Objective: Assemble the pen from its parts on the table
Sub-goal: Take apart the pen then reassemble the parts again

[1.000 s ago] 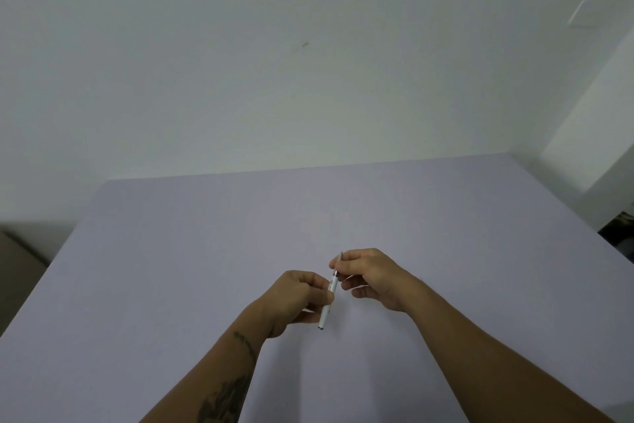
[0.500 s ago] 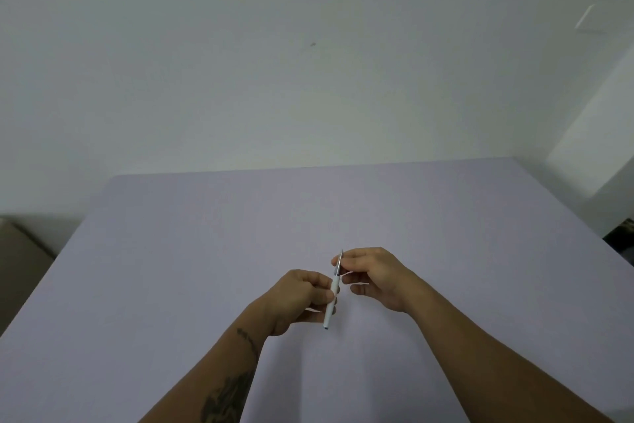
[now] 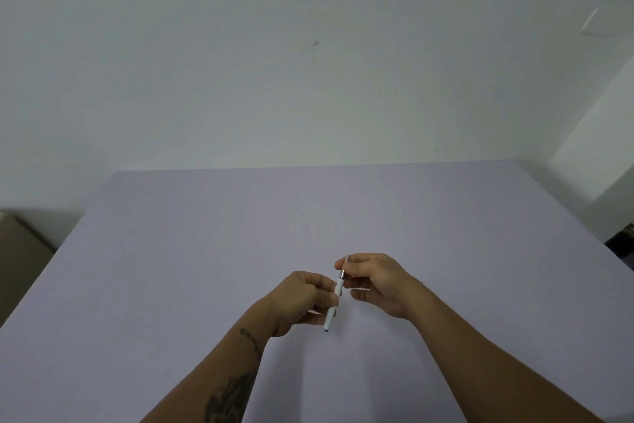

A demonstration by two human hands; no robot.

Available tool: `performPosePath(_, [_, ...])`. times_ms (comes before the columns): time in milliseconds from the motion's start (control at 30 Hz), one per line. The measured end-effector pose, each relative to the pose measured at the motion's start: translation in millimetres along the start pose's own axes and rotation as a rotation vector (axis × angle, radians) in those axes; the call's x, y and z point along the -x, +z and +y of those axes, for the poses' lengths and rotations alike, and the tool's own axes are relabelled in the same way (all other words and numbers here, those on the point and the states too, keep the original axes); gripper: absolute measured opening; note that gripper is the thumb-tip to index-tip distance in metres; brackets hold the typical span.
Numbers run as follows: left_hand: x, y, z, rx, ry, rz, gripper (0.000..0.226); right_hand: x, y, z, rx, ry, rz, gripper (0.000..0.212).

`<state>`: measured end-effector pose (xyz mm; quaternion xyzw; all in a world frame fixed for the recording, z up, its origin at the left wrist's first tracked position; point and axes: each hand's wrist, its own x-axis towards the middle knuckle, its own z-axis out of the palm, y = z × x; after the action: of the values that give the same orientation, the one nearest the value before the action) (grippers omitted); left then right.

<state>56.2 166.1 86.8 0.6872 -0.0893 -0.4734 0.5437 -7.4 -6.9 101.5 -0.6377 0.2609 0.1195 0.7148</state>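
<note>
A slim white pen with a silver front section is held nearly upright above the lavender table, its blue-tipped end pointing down. My left hand grips the white barrel in its fingers. My right hand pinches the silver upper end between thumb and forefinger. The two hands sit close together, with the pen between them. No loose parts show on the table.
A plain white wall rises behind the table's far edge. A brown box stands on the floor to the left, and a dark object shows past the table's right edge.
Both hands and the pen stay in almost the same place. The right hand's fingers have shifted slightly on the silver end.
</note>
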Motion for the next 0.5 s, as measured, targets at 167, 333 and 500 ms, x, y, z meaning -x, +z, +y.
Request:
performPosePath(167, [-3,4,2,-0.015,-0.001,-0.01,0.012,-1,0,-1,0.085,-0.005,0.046,0.019])
performPosePath(333, [-7,6,5,-0.028,-0.003,0.003,0.014,-1,-7,-2,-0.002,0.019,-0.003,0.015])
performPosePath(500, [-10,7,7,-0.03,0.003,0.03,0.014,-2,-13,-5,-0.049,0.024,-0.047,0.021])
